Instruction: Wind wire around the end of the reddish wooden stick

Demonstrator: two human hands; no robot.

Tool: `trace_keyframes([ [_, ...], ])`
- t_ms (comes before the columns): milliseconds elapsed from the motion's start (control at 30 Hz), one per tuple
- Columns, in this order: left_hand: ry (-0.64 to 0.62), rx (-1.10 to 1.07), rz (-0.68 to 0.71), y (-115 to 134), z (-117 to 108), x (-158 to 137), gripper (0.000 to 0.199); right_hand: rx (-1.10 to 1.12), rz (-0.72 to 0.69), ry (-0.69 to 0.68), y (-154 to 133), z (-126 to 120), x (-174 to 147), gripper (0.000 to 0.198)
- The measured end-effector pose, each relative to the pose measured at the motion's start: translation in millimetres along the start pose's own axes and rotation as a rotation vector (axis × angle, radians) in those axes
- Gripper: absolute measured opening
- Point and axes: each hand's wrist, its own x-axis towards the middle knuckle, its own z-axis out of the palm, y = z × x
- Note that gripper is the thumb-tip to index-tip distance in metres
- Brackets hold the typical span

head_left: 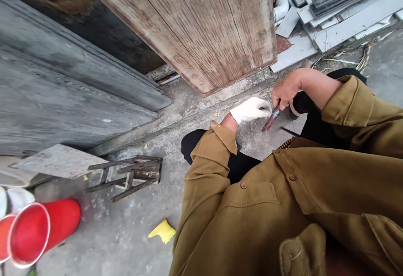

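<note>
Bare and closed, my right hand [289, 87] grips a dark reddish-brown wooden handle [269, 122] wound with metal wire near the fingers. The handle slants down toward the concrete floor, and the rest of the tool is hidden by the hand, so its kind does not show. My left hand [252, 110], in a white knit glove, is just left of it with fingers curled together, close to the wire winding. What those fingers hold, if anything, I cannot make out. Both hands are low between my knees.
A worn plank door [208, 28] stands ahead above a concrete step. Stacked tile and board pieces [343, 36] lie at upper right. To the left are an overturned wooden stool [135, 173], a red bucket [61, 225] and a yellow scrap [163, 230].
</note>
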Motion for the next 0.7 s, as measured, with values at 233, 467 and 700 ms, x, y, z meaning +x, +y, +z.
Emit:
trace_keyframes([
  [233, -0.253, -0.089, 0.163, 6, 5, -37, 0.025, 0.031, -0.262, -0.911, -36, -25, -33, 0.054],
  [467, -0.149, -0.096, 0.173, 10, 15, -67, 0.025, 0.031, -0.344, -1.043, -53, -8, -34, 0.065],
  [700, -0.025, -0.081, 0.168, 2, 22, -64, 0.015, 0.044, -0.337, -0.969, -51, -5, -36, 0.063],
])
